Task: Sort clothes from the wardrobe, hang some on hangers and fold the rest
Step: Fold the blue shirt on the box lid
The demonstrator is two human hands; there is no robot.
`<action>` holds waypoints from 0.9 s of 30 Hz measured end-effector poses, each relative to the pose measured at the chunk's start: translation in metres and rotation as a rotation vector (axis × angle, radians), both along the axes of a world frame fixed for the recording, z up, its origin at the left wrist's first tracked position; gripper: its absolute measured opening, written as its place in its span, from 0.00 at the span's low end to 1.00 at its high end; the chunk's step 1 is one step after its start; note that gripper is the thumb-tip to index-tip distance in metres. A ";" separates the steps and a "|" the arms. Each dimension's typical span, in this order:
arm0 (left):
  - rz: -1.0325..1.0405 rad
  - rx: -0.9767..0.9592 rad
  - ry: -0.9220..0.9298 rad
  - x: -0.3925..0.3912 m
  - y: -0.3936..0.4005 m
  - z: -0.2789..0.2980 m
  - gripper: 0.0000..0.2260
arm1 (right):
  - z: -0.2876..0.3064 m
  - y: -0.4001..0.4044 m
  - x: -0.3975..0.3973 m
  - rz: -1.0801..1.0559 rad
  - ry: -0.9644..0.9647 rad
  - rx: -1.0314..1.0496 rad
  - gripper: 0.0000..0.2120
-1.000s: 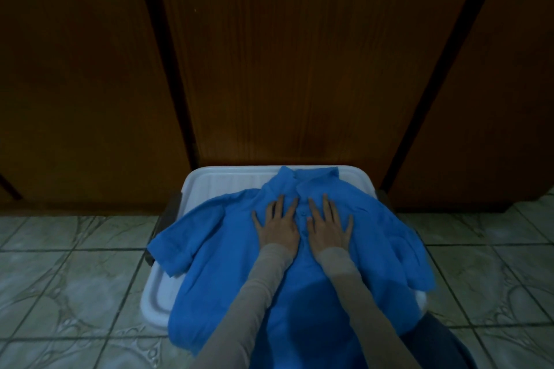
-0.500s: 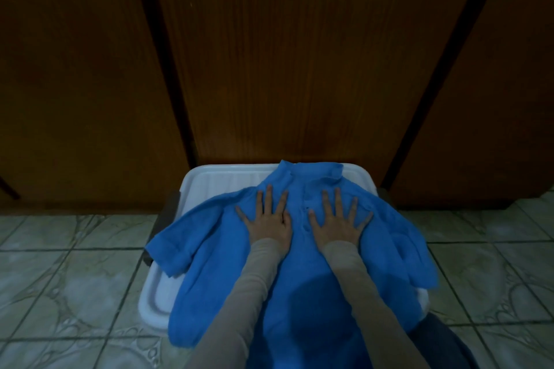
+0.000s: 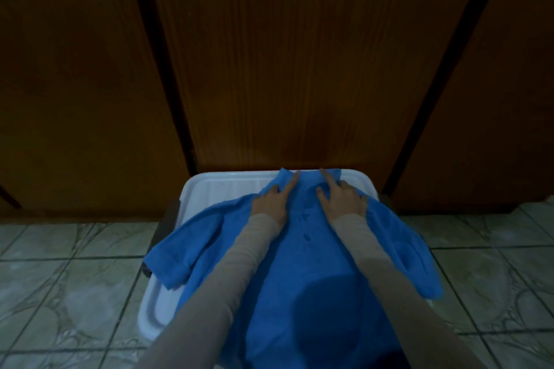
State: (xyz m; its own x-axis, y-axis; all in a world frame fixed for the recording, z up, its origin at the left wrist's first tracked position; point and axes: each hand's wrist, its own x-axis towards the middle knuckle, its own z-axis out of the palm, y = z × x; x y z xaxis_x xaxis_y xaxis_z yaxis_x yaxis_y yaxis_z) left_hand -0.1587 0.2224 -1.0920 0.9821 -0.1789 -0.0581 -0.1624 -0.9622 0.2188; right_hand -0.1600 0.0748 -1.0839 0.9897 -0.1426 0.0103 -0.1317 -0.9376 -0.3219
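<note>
Moved up from chest to collar [image 3: 310,178]. Left hand [image 3: 269,204] and right hand [image 3: 341,201] flat on shirt [image 3: 299,263], fingers [image 3: 292,181] straight, apart, flattening collar for folding on tray [image 3: 227,186].

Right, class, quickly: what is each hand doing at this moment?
Left hand: open, index finger on the blue shirt collar.
Right hand: open, fingers resting on the collar.

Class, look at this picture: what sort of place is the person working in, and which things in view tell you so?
Probably a bedroom or dressing area at home: dark wooden wardrobe doors fill the background, the floor is tiled, and a blue shirt lies spread on a white plastic tub.
</note>
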 end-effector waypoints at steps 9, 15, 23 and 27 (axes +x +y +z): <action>0.045 0.098 -0.069 0.007 -0.011 0.021 0.17 | 0.001 -0.013 -0.020 -0.200 -0.175 0.317 0.13; 0.477 -0.616 -0.072 -0.024 -0.001 0.005 0.11 | -0.003 -0.012 -0.030 -0.405 -0.179 0.597 0.11; 0.750 -1.282 0.071 -0.036 0.010 -0.010 0.16 | -0.008 -0.011 -0.043 -0.444 0.035 0.802 0.16; 0.721 -1.441 0.168 -0.038 0.014 -0.011 0.10 | -0.008 -0.008 -0.045 -0.544 0.091 1.223 0.17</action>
State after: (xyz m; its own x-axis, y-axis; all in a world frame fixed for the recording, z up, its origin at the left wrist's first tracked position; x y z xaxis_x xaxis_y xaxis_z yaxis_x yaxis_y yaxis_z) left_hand -0.1967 0.2362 -1.1029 0.8821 0.2935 -0.3684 0.3256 0.1852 0.9272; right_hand -0.2053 0.0669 -1.0919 0.7951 -0.3853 -0.4683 -0.4591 0.1222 -0.8800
